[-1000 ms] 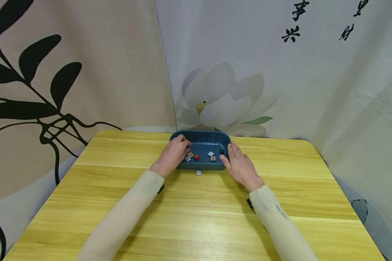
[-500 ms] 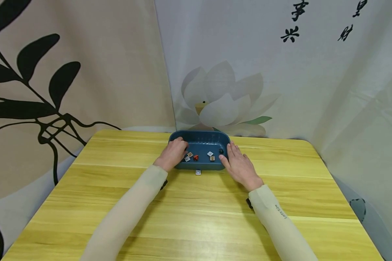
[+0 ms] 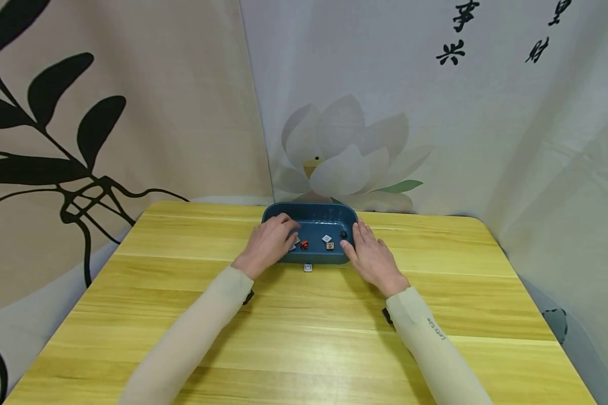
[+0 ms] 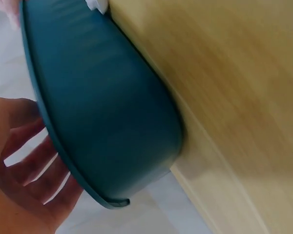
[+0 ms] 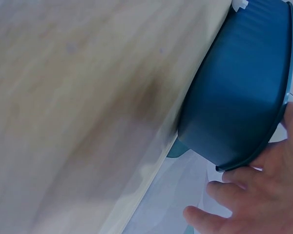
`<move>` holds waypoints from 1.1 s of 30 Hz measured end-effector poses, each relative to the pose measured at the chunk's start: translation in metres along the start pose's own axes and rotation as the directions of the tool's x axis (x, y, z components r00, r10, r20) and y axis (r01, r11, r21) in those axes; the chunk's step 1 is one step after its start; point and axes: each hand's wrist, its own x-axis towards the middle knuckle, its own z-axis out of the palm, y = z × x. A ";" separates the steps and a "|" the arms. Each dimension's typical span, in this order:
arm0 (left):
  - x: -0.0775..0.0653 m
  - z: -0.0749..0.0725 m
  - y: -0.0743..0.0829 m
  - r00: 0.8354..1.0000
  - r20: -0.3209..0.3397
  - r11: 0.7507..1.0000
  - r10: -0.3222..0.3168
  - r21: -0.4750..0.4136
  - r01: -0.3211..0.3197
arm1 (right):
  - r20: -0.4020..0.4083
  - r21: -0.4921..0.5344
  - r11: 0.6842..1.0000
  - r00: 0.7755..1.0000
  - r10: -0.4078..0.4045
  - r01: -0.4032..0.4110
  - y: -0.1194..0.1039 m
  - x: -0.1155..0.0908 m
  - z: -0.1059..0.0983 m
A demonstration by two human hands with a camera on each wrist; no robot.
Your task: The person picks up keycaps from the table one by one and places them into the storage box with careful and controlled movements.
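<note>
A dark blue rectangular tray (image 3: 311,257) sits at the far edge of the table. My left hand (image 3: 269,241) reaches over its left end, thumb and forefinger apart above the small cubes inside. In the left wrist view the fingers (image 4: 48,183) pass behind the tray's rim, partly hidden. My right hand (image 3: 375,260) rests at the right end, its thumb over the rim and its fingers extended along the outside. Inside lie a red die (image 3: 305,244), a white cube (image 3: 326,239), a tan cube (image 3: 330,246) and a dark piece (image 3: 343,234). Other cubes are partly covered by my left hand.
A small white cube (image 3: 308,268) lies on the wooden table (image 3: 314,337), against the tray's near side. Behind the table hangs a printed cloth (image 3: 354,67) with a lotus, leaves and characters.
My left hand dipped lower at the tray's left end, then moved right, so it now covers part of the cubes there. My right hand and the tray have stayed put.
</note>
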 end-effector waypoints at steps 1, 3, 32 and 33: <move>-0.002 -0.001 0.002 1.000 -0.013 1.000 0.011 -0.002 -0.011 | -0.001 0.000 1.000 1.000 0.000 0.000 0.000 0.000 0.000; -0.006 -0.004 0.006 0.999 -0.036 0.999 0.035 -0.005 -0.035 | -0.003 0.000 1.000 1.000 0.000 0.000 0.000 0.000 0.000; -0.053 0.002 0.031 0.869 -0.012 0.869 0.494 0.042 -0.493 | -0.011 -0.005 1.000 1.000 0.008 -0.008 0.002 0.002 0.002; -0.053 0.003 0.031 0.868 0.015 0.867 0.496 0.052 -0.496 | -0.010 -0.005 1.000 1.000 0.009 -0.009 0.002 0.002 0.002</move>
